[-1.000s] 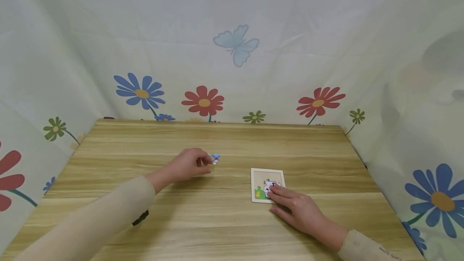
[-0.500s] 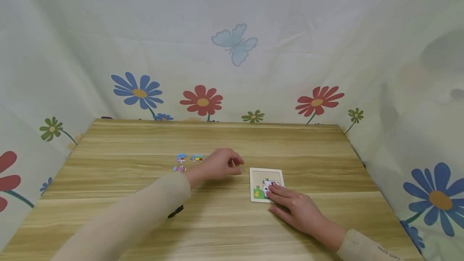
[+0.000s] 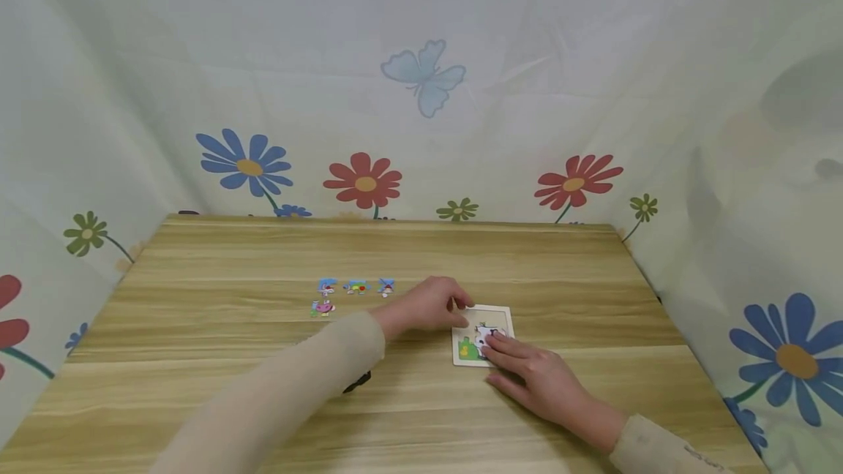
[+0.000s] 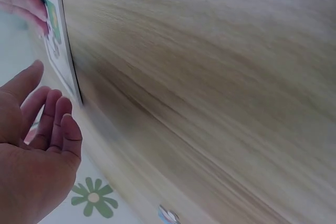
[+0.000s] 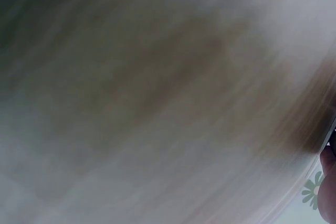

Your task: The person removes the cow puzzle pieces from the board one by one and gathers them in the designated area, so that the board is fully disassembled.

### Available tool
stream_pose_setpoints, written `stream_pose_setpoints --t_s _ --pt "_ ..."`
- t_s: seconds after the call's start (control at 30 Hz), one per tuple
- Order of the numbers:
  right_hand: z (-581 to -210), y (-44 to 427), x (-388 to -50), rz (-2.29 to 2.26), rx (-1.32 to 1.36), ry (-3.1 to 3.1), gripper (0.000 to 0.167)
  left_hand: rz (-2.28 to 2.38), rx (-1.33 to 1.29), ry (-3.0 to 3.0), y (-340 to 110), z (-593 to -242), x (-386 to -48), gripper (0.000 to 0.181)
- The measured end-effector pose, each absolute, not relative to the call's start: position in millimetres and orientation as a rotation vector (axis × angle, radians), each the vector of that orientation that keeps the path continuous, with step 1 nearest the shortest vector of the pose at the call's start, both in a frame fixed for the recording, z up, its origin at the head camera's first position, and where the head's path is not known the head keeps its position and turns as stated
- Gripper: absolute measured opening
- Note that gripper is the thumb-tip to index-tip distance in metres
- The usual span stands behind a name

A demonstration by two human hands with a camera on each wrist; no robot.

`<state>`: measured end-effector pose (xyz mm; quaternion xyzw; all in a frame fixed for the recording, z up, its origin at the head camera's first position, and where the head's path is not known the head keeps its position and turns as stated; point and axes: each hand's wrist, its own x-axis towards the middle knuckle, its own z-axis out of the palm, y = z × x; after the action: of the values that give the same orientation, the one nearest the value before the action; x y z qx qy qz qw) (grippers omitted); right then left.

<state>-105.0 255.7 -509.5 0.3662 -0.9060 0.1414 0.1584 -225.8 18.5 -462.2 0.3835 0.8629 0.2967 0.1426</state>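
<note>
A square puzzle board [image 3: 465, 360] with a pale frame lies on the table; a white cow and a green patch show in it. My right hand [image 3: 543, 379] rests on the board's lower right part, its extended fingers covering some of the cow. At the board's upper left corner is my left hand [image 3: 435, 303]. Its thumb and loosely bent fingers are apart in the left wrist view, and nothing shows between them. Several small puzzle pieces lie left of the board: a blue and red one [image 3: 386, 287], a green one [image 3: 358, 287], another blue one [image 3: 326, 285] and a pink one [image 3: 323, 308].
The wooden table [image 3: 560, 269] runs back to a hanging cloth [image 3: 316, 79] printed with flowers and a butterfly. The same cloth closes in both sides. My left forearm crosses the front of the table.
My left hand has moved right, from beside the blue and red piece to the board's corner. The pieces it was hiding now show. My right hand has stayed on the board.
</note>
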Motion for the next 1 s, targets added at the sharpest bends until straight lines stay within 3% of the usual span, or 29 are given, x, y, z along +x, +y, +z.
stream_pose_setpoints --t_s 0.33,1.0 --pt "-510.0 256.8 -105.3 0.441 1.047 -2.561 0.047 0.746 1.253 2.495 37.9 -471.8 -227.3 0.027" --pt "-509.3 255.2 -107.0 0.438 1.046 -2.562 0.044 0.781 1.261 2.499 41.6 -478.2 -223.6 0.017"
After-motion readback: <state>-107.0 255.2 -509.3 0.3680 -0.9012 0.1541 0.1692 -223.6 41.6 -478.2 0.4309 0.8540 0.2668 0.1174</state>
